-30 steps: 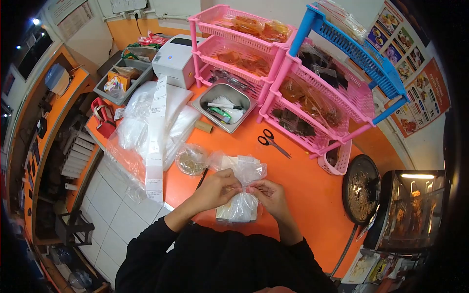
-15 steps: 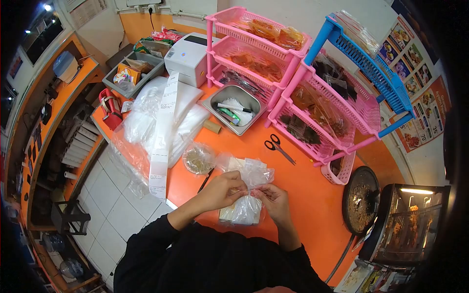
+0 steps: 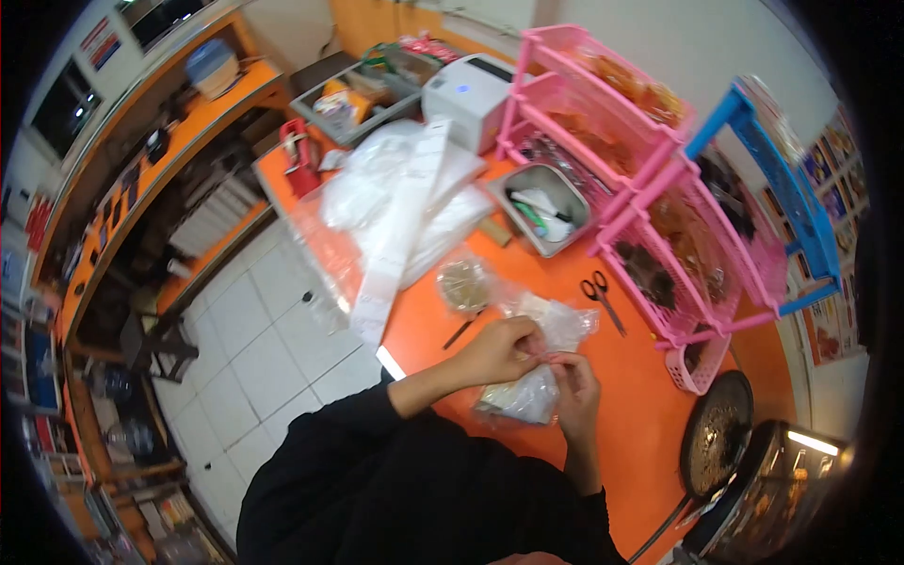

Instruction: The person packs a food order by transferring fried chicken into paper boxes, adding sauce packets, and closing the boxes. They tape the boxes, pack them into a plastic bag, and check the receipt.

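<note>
A clear plastic bag [image 3: 527,399] lies on the orange table [image 3: 650,461], with pale contents I cannot make out. My left hand [image 3: 507,350] pinches the bag near its middle from the left. Opposite it, my right hand [image 3: 576,388] closes thumb and finger on the same gathered plastic, and the fingertips of both hands nearly meet. The bag's crumpled upper part [image 3: 571,326] spreads beyond my fingers. A roll of clear tape [image 3: 462,285] lies just past my left hand, beside a thin black pen-like stick [image 3: 460,331]. Black-handled scissors [image 3: 605,299] rest farther right.
A metal container [image 3: 516,179] stands behind the tape, near a white printer [image 3: 468,102]. Pink basket racks [image 3: 603,169] and a blue rack [image 3: 772,169] line the back right. Plastic bags [image 3: 372,179] and a long paper strip [image 3: 400,235] cover the left. A round black pan [image 3: 716,433] sits right.
The camera view has turned and shifted, so the table's things appear farther right and tilted. Both hands stay pinched on the plastic bag, with their fingertips closer together.
</note>
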Available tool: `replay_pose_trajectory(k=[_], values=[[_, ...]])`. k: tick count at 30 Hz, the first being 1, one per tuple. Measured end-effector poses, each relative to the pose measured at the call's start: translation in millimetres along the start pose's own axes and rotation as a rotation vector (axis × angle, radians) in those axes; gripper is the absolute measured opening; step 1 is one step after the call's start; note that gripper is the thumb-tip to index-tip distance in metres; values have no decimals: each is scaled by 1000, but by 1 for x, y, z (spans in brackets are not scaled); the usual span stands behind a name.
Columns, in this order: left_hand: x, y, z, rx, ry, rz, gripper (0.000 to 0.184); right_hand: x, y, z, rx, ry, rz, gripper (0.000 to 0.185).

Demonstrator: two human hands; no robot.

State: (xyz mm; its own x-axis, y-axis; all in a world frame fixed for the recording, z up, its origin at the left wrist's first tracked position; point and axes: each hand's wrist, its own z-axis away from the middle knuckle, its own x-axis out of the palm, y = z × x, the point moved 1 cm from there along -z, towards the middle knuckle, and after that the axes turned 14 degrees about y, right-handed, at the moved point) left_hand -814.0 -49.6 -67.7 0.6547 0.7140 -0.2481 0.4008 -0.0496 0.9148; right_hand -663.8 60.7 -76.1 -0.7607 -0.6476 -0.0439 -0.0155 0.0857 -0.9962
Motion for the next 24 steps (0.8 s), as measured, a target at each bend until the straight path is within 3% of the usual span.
replay_pose_trajectory(k=[3,11,14,17,18,20,21,23,24], values=[[2,1,-1,-61,12,52,16,4,-1,7,105,122,-118,9],[10,-2,7,44,32,-50,13,-5,16,5,73,32,-300,7],[17,-10,23,194,190,-185,16,-2,0,12,84,28,-146,7],[-17,-10,63,191,626,50,22,10,-29,30,-100,204,8,8],[-35,-26,87,67,705,126,30,17,-36,43,-188,296,42,8],[-71,-74,141,-209,1128,-40,32,29,-45,75,-246,470,10,9],[-93,-89,159,-363,1271,62,32,34,-46,92,-276,560,-5,9],[-125,-156,202,-603,1183,11,36,46,-41,126,-270,348,50,10],[-135,-184,207,-539,1009,-26,38,55,-38,141,-262,237,80,11]])
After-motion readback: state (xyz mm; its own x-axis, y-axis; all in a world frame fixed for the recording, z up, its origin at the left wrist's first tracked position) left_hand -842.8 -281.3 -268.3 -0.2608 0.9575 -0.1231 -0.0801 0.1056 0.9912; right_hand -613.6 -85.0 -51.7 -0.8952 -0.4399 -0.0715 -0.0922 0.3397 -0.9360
